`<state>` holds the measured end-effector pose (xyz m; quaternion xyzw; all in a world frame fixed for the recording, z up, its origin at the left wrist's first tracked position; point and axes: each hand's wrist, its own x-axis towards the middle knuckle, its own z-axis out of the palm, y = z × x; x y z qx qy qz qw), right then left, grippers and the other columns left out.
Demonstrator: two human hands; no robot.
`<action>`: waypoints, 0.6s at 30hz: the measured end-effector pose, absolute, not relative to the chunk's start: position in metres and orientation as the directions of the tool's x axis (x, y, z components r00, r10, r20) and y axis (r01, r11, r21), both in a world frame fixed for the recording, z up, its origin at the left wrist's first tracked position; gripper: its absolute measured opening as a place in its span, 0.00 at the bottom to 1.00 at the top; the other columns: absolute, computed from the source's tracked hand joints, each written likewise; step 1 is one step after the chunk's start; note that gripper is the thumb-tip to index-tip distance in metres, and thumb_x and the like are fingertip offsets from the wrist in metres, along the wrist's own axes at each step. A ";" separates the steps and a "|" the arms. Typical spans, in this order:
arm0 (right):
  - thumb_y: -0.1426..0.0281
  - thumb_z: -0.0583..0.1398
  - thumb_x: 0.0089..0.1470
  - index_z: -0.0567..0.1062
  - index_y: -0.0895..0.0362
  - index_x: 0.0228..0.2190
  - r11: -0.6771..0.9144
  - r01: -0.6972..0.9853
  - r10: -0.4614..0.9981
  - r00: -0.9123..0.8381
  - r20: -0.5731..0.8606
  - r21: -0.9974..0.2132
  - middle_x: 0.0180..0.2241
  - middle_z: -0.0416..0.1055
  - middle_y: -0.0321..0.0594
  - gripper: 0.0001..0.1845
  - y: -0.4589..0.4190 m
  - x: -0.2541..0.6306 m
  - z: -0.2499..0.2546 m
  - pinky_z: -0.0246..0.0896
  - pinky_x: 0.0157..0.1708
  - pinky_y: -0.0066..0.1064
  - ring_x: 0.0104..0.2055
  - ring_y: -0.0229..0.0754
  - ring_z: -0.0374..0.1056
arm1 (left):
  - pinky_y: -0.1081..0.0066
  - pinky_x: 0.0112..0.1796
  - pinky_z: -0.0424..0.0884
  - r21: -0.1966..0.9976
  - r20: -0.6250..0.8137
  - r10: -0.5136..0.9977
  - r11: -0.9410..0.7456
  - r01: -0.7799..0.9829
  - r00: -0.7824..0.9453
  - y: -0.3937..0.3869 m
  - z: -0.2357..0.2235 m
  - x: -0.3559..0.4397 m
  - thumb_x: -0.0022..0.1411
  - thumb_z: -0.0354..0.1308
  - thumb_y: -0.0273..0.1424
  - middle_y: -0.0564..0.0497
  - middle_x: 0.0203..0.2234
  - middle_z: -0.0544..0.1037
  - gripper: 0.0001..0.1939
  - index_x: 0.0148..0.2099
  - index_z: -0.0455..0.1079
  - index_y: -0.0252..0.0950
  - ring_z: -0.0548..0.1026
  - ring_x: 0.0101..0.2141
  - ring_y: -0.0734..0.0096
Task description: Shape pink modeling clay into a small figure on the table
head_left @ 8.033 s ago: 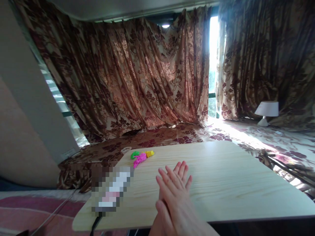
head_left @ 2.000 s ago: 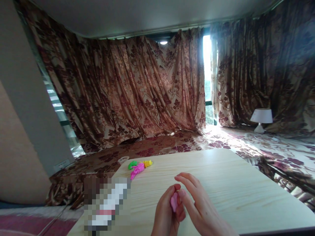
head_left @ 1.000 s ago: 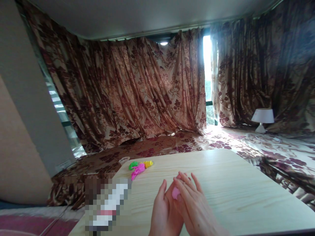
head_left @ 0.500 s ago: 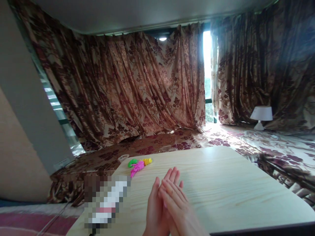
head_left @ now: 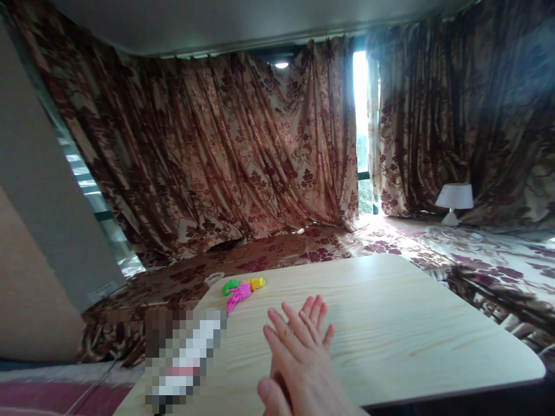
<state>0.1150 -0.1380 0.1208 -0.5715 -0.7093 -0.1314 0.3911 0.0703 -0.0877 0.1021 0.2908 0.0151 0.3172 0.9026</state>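
right hand (head_left: pixel 299 358) has swung across left hand (head_left: pixel 319 316), pink lump hidden

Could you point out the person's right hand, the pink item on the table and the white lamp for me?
Right hand (head_left: pixel 304 357): head view, on the back of the hand.
Pink item (head_left: pixel 239 295): head view, around its middle.
White lamp (head_left: pixel 455 196): head view, on its shade.

Slender and Uncovered

The person's right hand (head_left: pixel 301 358) is bare, with long, slim fingers (head_left: pixel 289 329) which end in rounded tips. Its back looks smooth, and the wrist (head_left: pixel 327 397) is likewise uncovered. Of the left hand (head_left: pixel 319 315) only a part is visible, also bare. The nails are too small to describe.
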 end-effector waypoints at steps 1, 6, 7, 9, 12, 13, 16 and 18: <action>0.66 0.56 0.54 0.58 0.56 0.59 0.254 0.916 0.725 0.033 0.688 -0.312 0.63 0.47 0.42 0.31 -0.138 0.118 0.129 0.44 0.59 0.54 0.64 0.56 0.41 | 0.59 0.59 0.49 0.524 0.163 0.604 0.616 -0.588 0.780 -0.093 0.098 0.074 0.61 0.45 0.46 0.51 0.59 0.63 0.27 0.61 0.57 0.46 0.48 0.62 0.61; 0.73 0.48 0.59 0.54 0.61 0.60 0.171 0.946 0.742 0.060 0.668 -0.275 0.62 0.47 0.46 0.27 -0.138 0.136 0.121 0.44 0.59 0.52 0.64 0.49 0.41 | 0.58 0.59 0.50 0.492 0.227 0.632 0.582 -0.647 0.741 -0.082 0.117 0.051 0.66 0.36 0.42 0.42 0.58 0.64 0.27 0.60 0.60 0.35 0.54 0.60 0.62; 0.74 0.49 0.58 0.53 0.63 0.60 0.207 0.952 0.745 -0.004 0.667 -0.226 0.62 0.48 0.47 0.29 -0.139 0.133 0.111 0.46 0.59 0.51 0.64 0.49 0.43 | 0.58 0.59 0.49 0.484 0.247 0.637 0.572 -0.663 0.730 -0.076 0.125 0.045 0.66 0.35 0.42 0.44 0.59 0.62 0.27 0.61 0.58 0.37 0.53 0.61 0.63; 0.75 0.50 0.55 0.55 0.66 0.59 0.283 0.950 0.701 -0.109 0.705 -0.135 0.60 0.51 0.51 0.30 -0.139 0.123 0.096 0.51 0.57 0.49 0.63 0.49 0.47 | 0.59 0.60 0.46 0.471 0.278 0.653 0.547 -0.692 0.705 -0.067 0.132 0.040 0.67 0.35 0.41 0.48 0.61 0.58 0.25 0.62 0.55 0.40 0.50 0.62 0.66; 0.70 0.55 0.52 0.53 0.63 0.60 0.314 0.939 0.692 -0.125 0.710 -0.141 0.63 0.44 0.49 0.35 -0.141 0.113 0.104 0.49 0.57 0.51 0.64 0.54 0.42 | 0.57 0.60 0.42 0.472 0.356 0.603 0.544 -0.694 0.714 -0.075 0.117 0.054 0.67 0.36 0.38 0.52 0.62 0.55 0.24 0.62 0.54 0.44 0.45 0.63 0.65; 0.68 0.56 0.52 0.51 0.62 0.61 0.287 0.940 0.709 -0.078 0.701 -0.185 0.63 0.41 0.47 0.37 -0.142 0.115 0.114 0.46 0.58 0.53 0.64 0.55 0.39 | 0.57 0.60 0.42 0.473 0.364 0.593 0.547 -0.691 0.718 -0.081 0.108 0.061 0.66 0.36 0.38 0.54 0.62 0.56 0.23 0.61 0.56 0.45 0.43 0.63 0.65; 0.69 0.51 0.57 0.47 0.60 0.62 0.126 0.939 0.732 0.130 0.668 -0.321 0.64 0.39 0.43 0.33 -0.143 0.131 0.137 0.42 0.59 0.54 0.65 0.52 0.36 | 0.62 0.60 0.39 0.491 0.366 0.491 0.620 -0.612 0.791 -0.092 0.091 0.070 0.67 0.34 0.38 0.55 0.60 0.59 0.24 0.60 0.59 0.45 0.42 0.63 0.69; 0.72 0.49 0.59 0.48 0.62 0.62 0.121 0.950 0.737 0.108 0.667 -0.288 0.64 0.41 0.43 0.31 -0.143 0.138 0.135 0.43 0.60 0.52 0.65 0.49 0.37 | 0.66 0.60 0.36 0.484 0.366 0.457 0.650 -0.586 0.810 -0.086 0.096 0.061 0.67 0.30 0.40 0.49 0.60 0.60 0.27 0.60 0.59 0.38 0.43 0.62 0.71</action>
